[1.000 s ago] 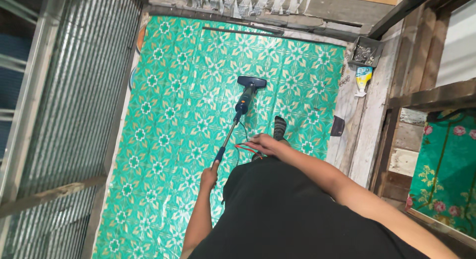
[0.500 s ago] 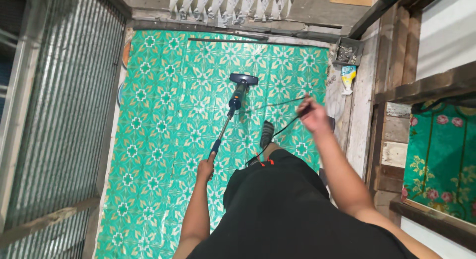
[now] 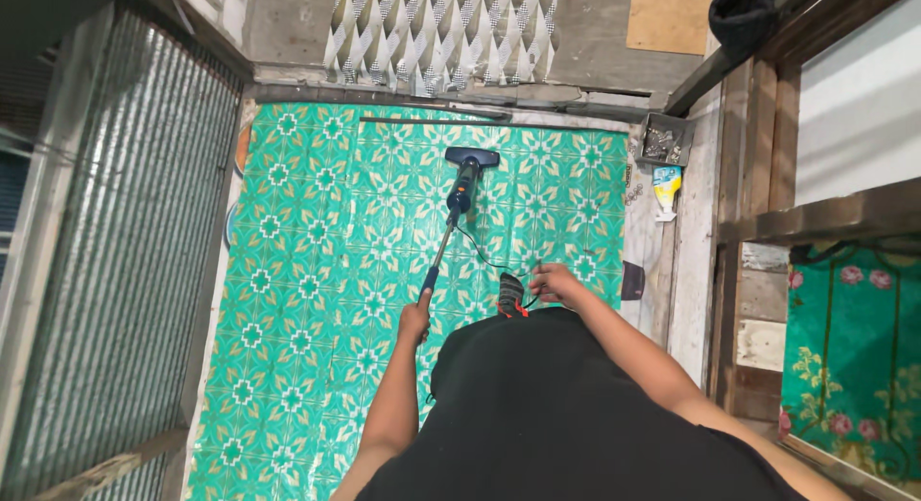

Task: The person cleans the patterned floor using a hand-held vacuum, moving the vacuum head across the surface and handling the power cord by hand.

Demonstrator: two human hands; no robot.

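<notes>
Stick vacuum (image 3: 459, 202) stands on the green patterned floor covering (image 3: 317, 299), nozzle near the far wall. Left hand (image 3: 415, 321) is clamped on its handle; right hand (image 3: 554, 282) grips the black power cord (image 3: 484, 258).

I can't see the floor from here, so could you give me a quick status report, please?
Left hand grips vacuum handle. Right hand holds black cord. Vacuum head on green patterned floor. Socked foot beside cord.
</notes>
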